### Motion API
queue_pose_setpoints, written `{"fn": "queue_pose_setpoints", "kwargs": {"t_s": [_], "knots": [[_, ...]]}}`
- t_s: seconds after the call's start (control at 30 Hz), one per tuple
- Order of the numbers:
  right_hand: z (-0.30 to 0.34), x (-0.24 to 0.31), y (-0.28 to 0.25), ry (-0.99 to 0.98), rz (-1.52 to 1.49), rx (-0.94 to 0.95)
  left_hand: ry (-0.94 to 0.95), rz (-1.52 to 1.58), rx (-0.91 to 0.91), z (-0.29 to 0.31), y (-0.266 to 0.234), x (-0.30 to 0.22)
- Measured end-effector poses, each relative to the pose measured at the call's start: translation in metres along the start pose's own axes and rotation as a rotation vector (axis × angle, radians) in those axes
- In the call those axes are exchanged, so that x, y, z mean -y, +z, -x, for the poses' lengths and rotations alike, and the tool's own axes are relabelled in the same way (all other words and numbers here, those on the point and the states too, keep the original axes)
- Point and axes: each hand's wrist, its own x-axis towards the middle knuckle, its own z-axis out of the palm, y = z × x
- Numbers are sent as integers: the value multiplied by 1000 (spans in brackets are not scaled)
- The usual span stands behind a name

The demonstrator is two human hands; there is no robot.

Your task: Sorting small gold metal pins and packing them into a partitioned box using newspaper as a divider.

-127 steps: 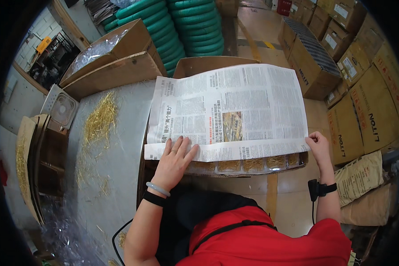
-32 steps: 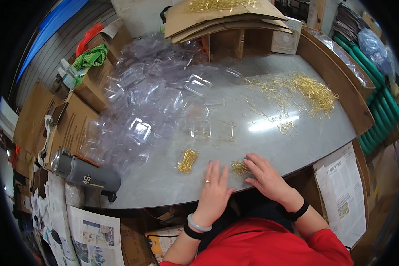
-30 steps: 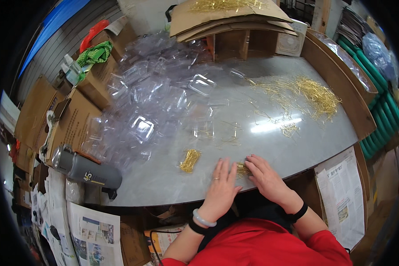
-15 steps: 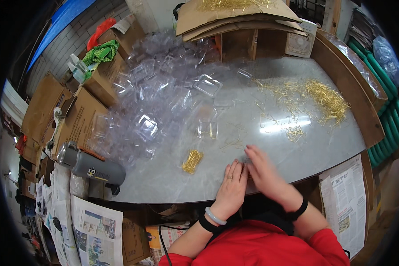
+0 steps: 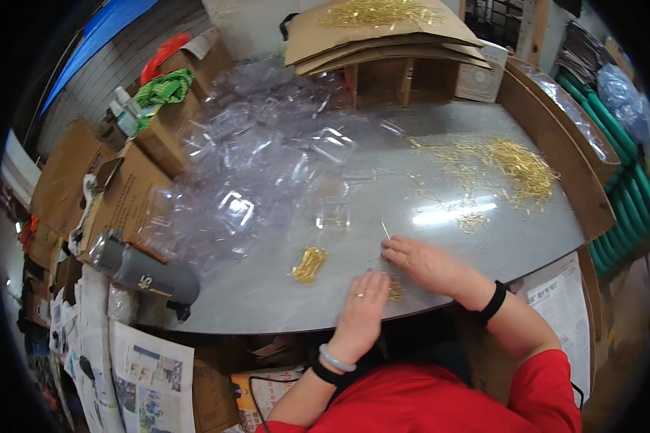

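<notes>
At the near edge of the desk (image 5: pixel 253 312), a bundle (image 5: pixel 395 290) of gold wires lies between my hands, partly hidden by the left one. My left hand (image 5: pixel 362 309) is just beside it, fingers together and almost straight; nothing shows in that grip, though its palm side is hidden. My right hand (image 5: pixel 427 265) is above and right of the bundle, fingers close together; one wire (image 5: pixel 386 230) projects past the fingertips, and I cannot tell whether that grip is pinched on it. In my judgement, the hands flank the bundle to keep it square, and the loose heap (image 5: pixel 523 166) sits rightward for reach.

Containers: clear shells (image 5: pixel 263 155) are piled at left, contents indistinct. One shell (image 5: pixel 334 211), set apart, shows a few wires, inside or beneath unconfirmed. A second bundle (image 5: pixel 309 265) lies left of my hands; any shell around it is unclear. At right, a long box (image 5: pixel 552 141) holds clear plastic (image 5: pixel 570 108). Cardboard (image 5: pixel 318 45) at the back carries more wires (image 5: pixel 379 12).
</notes>
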Motion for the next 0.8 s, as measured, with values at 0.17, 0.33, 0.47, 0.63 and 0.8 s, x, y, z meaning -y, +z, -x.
{"fn": "queue_pose_setpoints", "kwargs": {"t_s": [0.17,0.33,0.47,0.63,0.8], "knots": [[53,3,-5,110,-243,-127,-200,-45,-50,-1,-12,10],[82,-50,-6,445,-34,-317,-221,-24,-70,-15,-7,20],[80,-40,-4,497,-14,-221,-158,-259,-204,-19,-17,8],[75,17,-7,281,37,-65,-4,-7,-108,5,-8,-16],[71,8,5,380,-16,-362,-18,-43,-96,-13,6,-26]]}}
